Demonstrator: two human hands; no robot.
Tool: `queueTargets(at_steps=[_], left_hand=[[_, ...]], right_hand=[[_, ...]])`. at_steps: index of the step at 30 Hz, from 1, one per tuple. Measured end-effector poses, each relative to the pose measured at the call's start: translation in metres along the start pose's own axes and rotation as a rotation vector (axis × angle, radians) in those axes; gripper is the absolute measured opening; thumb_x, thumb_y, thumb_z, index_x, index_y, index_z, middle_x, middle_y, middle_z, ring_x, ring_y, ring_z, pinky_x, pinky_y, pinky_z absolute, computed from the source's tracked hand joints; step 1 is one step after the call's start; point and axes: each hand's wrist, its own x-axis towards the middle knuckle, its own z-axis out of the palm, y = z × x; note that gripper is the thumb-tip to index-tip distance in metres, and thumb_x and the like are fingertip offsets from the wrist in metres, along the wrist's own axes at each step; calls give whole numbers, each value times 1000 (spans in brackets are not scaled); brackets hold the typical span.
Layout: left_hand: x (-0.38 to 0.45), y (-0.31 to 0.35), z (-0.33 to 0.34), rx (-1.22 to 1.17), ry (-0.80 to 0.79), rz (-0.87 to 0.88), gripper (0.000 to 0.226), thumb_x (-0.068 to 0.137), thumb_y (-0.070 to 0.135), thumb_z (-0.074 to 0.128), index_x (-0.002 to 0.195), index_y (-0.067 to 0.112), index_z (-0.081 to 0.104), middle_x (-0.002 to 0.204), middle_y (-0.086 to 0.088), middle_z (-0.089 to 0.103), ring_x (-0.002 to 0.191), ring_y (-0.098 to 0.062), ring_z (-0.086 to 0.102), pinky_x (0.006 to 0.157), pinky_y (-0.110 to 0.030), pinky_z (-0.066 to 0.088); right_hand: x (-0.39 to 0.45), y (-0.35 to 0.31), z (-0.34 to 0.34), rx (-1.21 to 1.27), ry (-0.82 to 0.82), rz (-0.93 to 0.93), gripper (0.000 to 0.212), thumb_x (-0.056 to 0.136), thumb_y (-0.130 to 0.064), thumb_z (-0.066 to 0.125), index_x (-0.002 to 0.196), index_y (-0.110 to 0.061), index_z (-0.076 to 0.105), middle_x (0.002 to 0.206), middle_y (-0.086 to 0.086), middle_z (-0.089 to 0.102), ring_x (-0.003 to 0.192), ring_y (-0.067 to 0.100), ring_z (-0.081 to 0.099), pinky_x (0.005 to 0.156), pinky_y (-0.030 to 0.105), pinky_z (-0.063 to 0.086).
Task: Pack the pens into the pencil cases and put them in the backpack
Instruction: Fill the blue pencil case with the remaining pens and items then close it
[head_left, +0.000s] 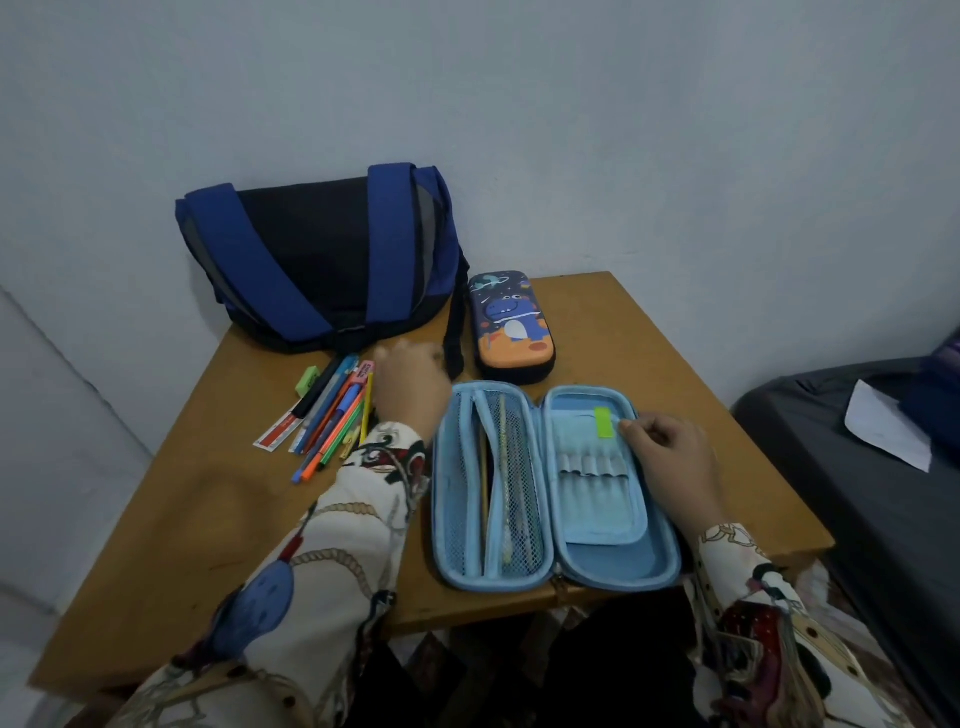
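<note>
A light blue pencil case (556, 488) lies unzipped and spread flat on the wooden table (171, 519). Its left half has a mesh pocket with a few pens inside; its right half has a flap with elastic loops and a green tab (604, 422). My right hand (670, 457) rests on that right half, fingertips beside the green tab. My left hand (410, 384) reaches over the far end of a pile of pens and markers (332, 415), blurred, fingers apart. A second, zipped case with a dinosaur print (511, 327) lies behind. A blue and black backpack (322, 265) lies at the back left.
A green eraser (310, 379) and a red-and-white ruler (278, 431) lie by the pens. The backpack's black strap (454, 338) hangs between the bag and the dinosaur case. A dark bed with a sheet of paper (883, 431) stands to the right. A wall is close behind.
</note>
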Motion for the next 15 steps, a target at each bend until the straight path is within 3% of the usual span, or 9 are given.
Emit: queueTargets(at_steps=[4,10,15], left_hand=[[-1,-26,3,197,-83,-54,23,92,23,58,108,13,71,110,-14,58,110,-34,45,92,-38,35],[-7,-16,7,155,-59,4,24,94,14,48,97,7,71,96,-15,64,105,-34,49,82,-38,39],[4,-22,10,106,-35,-80,28,96,22,50,95,2,69,89,-18,68,93,-34,58,74,-38,42]], right_hand=[[-1,0,-1,-34,3,12,33,88,-47,59,63,-27,64,67,-6,62,76,22,59,75,42,44],[-3,-3,-2,-9,-6,32,36,81,-58,53,64,-28,65,68,-5,64,75,21,59,81,49,47],[-4,-6,-3,12,4,7,37,82,-51,56,60,-22,62,63,-1,62,68,20,58,76,49,48]])
